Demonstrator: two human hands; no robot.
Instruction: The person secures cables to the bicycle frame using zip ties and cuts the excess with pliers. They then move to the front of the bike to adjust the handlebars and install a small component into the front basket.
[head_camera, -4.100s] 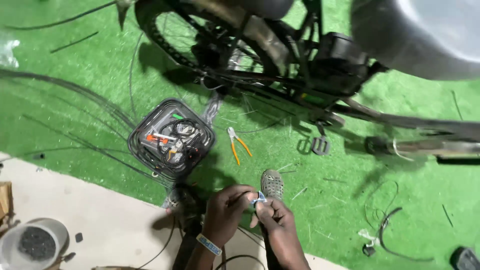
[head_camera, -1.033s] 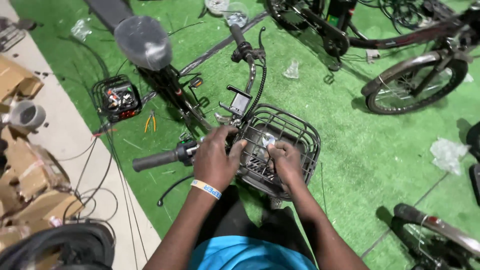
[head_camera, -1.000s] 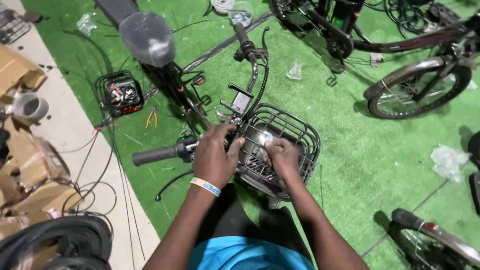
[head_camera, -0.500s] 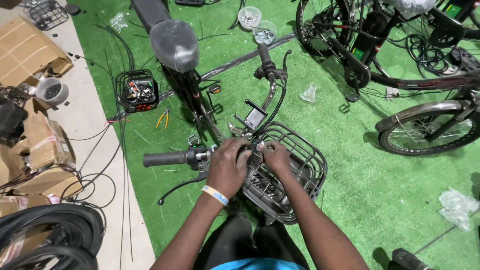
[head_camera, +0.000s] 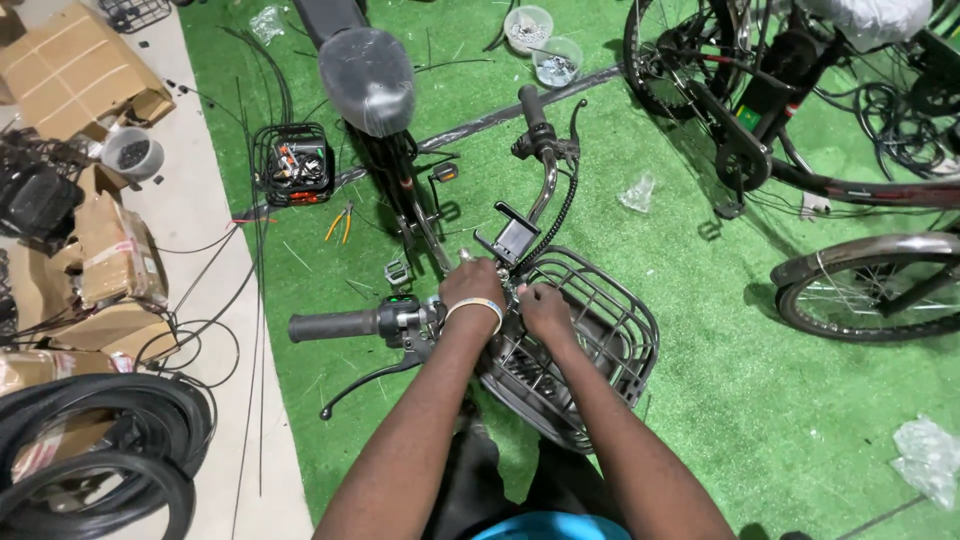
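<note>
Both hands meet at the middle of the handlebar (head_camera: 440, 322), just behind the wire basket (head_camera: 590, 350); the left hand (head_camera: 472, 287) curls over the stem; the right hand (head_camera: 543, 308) pinches something small there, hidden by the fingers; display (head_camera: 515, 238) just ahead.

The scene is lit brightly and evenly from overhead; only short, soft shadows are cast beneath the bicycle frame (head_camera: 420, 215) and the wire basket (head_camera: 590, 350). Mild glare is seen on the wrapped saddle (head_camera: 366, 78). Wide-angle curvature is noticeable at the edges, and focus is sharp throughout
</note>
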